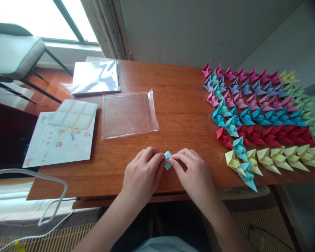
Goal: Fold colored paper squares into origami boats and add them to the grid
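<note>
Head view: one small pale-blue paper piece (168,163), folded, at the near side of the wooden table (178,108), between both hands. Left hand (143,168): thumb and fingers pinched on its left edge. Right hand (193,167): fingertips closed on its right edge. To the right: multicoloured folded paper shapes (247,117), in rows. Farther left: one clear plastic sleeve (127,114), one printed sheet (55,147).
</note>
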Demonstrator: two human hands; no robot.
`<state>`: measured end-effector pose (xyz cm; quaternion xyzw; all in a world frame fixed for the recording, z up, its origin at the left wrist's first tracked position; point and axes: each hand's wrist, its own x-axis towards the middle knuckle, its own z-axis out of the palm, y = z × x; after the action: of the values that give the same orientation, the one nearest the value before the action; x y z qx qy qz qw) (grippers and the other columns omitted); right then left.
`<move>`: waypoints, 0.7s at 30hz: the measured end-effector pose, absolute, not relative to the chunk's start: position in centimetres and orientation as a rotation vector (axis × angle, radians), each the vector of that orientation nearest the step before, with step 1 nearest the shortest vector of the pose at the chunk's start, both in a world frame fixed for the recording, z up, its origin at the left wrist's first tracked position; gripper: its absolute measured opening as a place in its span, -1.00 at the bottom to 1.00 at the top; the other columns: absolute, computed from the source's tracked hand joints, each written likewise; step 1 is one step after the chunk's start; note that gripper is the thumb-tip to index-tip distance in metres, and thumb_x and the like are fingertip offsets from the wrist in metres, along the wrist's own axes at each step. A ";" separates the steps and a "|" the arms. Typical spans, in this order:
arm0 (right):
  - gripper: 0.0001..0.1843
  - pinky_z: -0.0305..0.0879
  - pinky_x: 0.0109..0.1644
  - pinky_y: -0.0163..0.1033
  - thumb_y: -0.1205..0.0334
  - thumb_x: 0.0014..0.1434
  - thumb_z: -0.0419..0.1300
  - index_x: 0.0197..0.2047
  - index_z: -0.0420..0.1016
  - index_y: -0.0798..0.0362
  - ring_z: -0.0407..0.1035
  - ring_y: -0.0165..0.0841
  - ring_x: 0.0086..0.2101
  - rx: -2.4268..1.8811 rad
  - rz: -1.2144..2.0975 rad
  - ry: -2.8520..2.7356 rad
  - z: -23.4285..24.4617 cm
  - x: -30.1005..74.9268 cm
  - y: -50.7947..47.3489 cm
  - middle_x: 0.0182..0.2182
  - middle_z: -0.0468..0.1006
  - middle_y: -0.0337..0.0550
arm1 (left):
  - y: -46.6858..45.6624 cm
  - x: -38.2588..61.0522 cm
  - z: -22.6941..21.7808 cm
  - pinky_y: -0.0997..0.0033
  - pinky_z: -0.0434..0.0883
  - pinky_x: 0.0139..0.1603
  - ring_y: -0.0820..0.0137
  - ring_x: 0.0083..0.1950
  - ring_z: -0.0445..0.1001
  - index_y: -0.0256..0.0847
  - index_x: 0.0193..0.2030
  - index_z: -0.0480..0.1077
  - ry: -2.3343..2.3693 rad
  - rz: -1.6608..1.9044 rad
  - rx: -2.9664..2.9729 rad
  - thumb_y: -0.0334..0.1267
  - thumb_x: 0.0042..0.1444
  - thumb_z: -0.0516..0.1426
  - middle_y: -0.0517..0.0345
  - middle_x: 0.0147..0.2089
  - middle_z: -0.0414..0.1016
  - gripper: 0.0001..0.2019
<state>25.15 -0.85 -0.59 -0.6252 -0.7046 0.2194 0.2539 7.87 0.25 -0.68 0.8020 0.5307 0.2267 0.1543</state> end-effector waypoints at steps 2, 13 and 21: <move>-0.84 0.29 -0.20 -0.22 0.21 0.32 0.24 -0.33 0.53 -0.03 0.41 -0.31 -0.30 -1.724 0.587 -1.906 -0.6 25.2 -0.8 -0.36 0.57 -0.23 | 0.3 8.0 -0.7 0.38 0.37 -0.24 0.37 -0.24 0.44 -0.17 -0.24 0.46 1.526 0.628 2.318 -0.21 0.38 0.07 0.14 -0.24 0.48 -0.80; -0.79 0.23 -0.18 -0.19 0.19 0.36 0.20 -0.34 0.49 0.00 0.41 -0.26 -0.27 -1.770 0.463 -1.917 -0.6 24.5 -1.1 -0.35 0.58 -0.18 | 0.6 8.5 -0.4 0.32 0.37 -0.23 0.31 -0.20 0.45 -0.20 -0.27 0.40 1.579 0.522 2.444 -0.24 0.39 0.04 0.08 -0.18 0.46 -0.79; -0.87 0.25 -0.21 -0.21 0.20 0.38 0.16 -0.19 0.52 -0.01 0.43 -0.26 -0.27 -1.788 0.397 -1.918 -0.6 24.2 -1.2 -0.33 0.58 -0.16 | 1.1 7.9 -0.4 0.37 0.38 -0.24 0.34 -0.19 0.47 -0.16 -0.21 0.41 1.508 0.543 2.347 -0.23 0.38 0.06 0.12 -0.16 0.47 -0.84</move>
<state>24.23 -1.22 -0.61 -0.6542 -0.7016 0.1452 0.2424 7.91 1.06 -0.45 0.8165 0.5246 0.1889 0.1494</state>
